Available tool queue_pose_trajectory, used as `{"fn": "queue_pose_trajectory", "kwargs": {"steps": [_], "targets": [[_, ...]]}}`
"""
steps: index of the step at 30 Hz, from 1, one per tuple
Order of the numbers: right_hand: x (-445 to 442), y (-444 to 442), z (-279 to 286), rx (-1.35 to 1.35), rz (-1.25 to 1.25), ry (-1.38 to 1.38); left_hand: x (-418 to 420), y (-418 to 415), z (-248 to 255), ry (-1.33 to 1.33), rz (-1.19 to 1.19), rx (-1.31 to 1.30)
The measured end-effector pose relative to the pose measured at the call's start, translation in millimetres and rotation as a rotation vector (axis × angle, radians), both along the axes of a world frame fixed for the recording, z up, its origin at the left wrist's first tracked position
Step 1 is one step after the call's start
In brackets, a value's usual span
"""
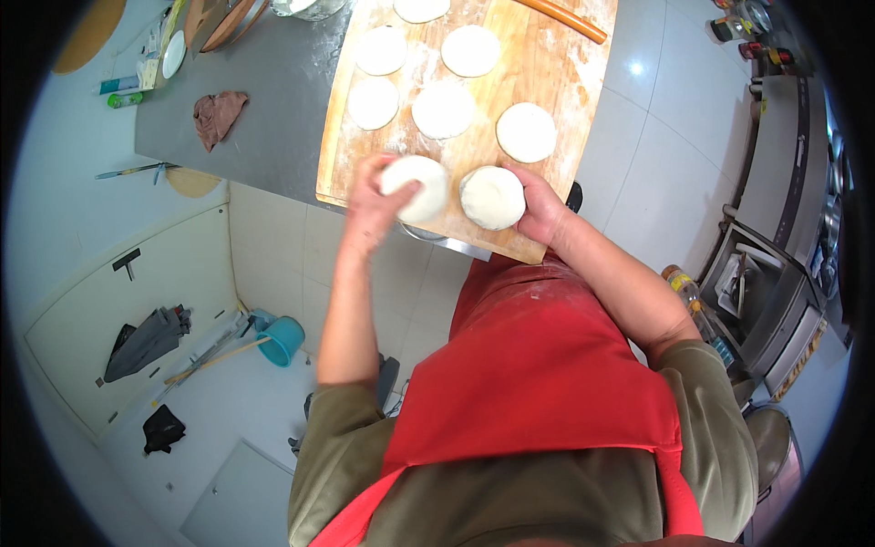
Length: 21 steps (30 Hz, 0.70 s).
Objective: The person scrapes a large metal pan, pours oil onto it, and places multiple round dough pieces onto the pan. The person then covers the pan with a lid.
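My left hand point(369, 205) grips a round of white dough point(425, 186) at the front left of the floured wooden board point(478, 147). Its thumb lies across the top of the dough, and the picture is a little blurred there. Beside it, my right hand point(541, 210) cups the right edge of a second dough round point(491, 198), with some fingers hidden behind it. Farther up the board lie several flat dough rounds, among them one at the right point(526, 132) and one in the middle point(443, 109).
A wooden rolling pin point(564, 19) rests at the board's far right. On the grey worktop point(280, 123) lie a crumpled brown cloth point(217, 117) and, farther back, a clear bowl point(309, 7). A metal rim point(451, 245) shows under the board's front edge. Bottles point(683, 287) stand at the right.
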State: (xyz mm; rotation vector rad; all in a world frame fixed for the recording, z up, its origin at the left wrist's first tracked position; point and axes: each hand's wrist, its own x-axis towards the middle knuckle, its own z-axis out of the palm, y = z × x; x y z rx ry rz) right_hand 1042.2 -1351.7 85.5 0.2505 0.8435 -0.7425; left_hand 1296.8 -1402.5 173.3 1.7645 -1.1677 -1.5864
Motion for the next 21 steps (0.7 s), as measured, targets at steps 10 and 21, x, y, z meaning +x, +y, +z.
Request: {"fn": "queue_pose_trajectory", "kwargs": {"steps": [10, 21], "targets": [[-13, 7, 0, -0.008, -0.017, -0.168, -70, -35, 13, -0.339, -0.171, -0.073], [-43, 33, 4, -0.050, -0.075, -0.081, 48, -155, -104, -0.173, 0.244, 0.105]]}}
